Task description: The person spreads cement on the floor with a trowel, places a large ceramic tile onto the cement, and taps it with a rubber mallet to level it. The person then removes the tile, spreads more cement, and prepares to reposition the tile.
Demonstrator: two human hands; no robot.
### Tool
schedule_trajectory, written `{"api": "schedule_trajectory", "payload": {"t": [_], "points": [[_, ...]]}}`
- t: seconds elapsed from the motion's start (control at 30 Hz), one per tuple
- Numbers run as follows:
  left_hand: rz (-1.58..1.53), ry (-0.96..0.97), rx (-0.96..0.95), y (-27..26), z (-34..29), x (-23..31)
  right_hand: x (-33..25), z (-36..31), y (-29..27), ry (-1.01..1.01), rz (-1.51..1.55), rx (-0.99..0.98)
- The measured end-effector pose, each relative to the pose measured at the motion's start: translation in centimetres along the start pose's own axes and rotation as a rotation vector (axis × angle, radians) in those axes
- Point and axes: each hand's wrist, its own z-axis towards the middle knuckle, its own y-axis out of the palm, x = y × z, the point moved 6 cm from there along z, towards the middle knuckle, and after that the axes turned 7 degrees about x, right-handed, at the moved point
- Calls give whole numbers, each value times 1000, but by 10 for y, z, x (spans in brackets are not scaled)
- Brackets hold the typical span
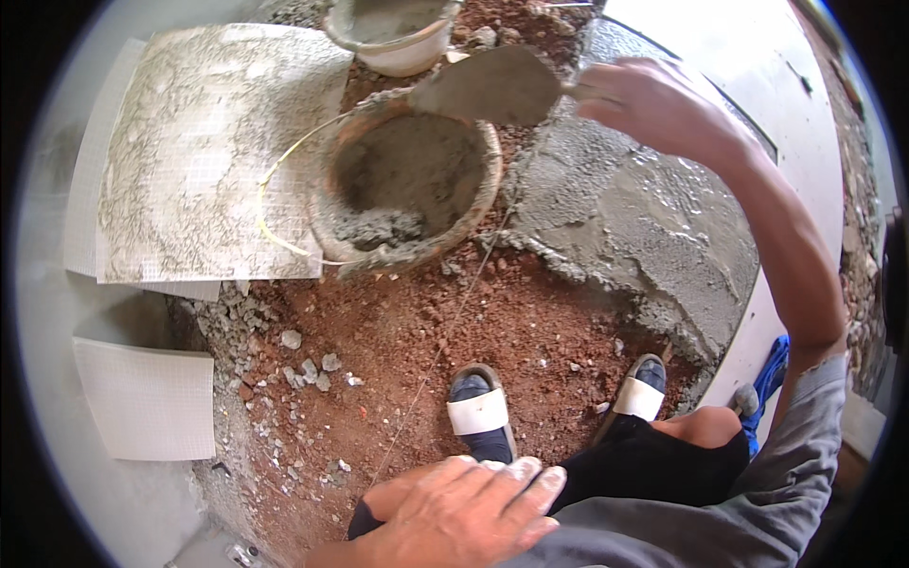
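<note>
My right hand (653, 106) is closed round the handle of a trowel (497, 85). The trowel's mortar-coated blade points left and hangs over the far rim of a bucket (494, 166). Wet grey mortar (412, 170) lies inside that bucket, with a lumpy heap at its near side. Below my right forearm spreads a bed of wet mortar (644, 208), rough on the left and smoother, shinier on the right. My left hand (464, 516) rests palm down by my knee, fingers stretched out with pale residue on the tips, holding nothing.
A large tile (218, 151) smeared with mortar lies left of the bucket, whose yellow handle (262, 204) reaches over it. Another bucket (407, 59) stands behind. A smaller tile (147, 402) leans at the left. A thin string crosses the red soil (398, 331). Pale tiles (729, 47) lie right.
</note>
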Motion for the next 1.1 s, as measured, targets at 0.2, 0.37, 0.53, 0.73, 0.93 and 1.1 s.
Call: {"api": "schedule_trajectory", "payload": {"t": [0.2, 0.37, 0.53, 0.73, 0.93, 1.1], "points": [[23, 54, 75, -16, -29, 11, -113, 99, 89, 14, -576, -427], [-14, 103, 152, -21, -45, 12, -157, 105, 134, -88, -370, -432], [-22, 118, -16, -17, -35, 17, -132, 83, 139, 95, -17, -608], [-25, 52, -114, -6, -18, 17, -96, 40, 110, 225, 468, -625], [-5, 43, -124, 2, -2, 12, -18, -65, 33, 74, 629, -427], [-20, 85, -123, 9, 16, 8, 80, -221, -13, 659, 402, -277]]}}
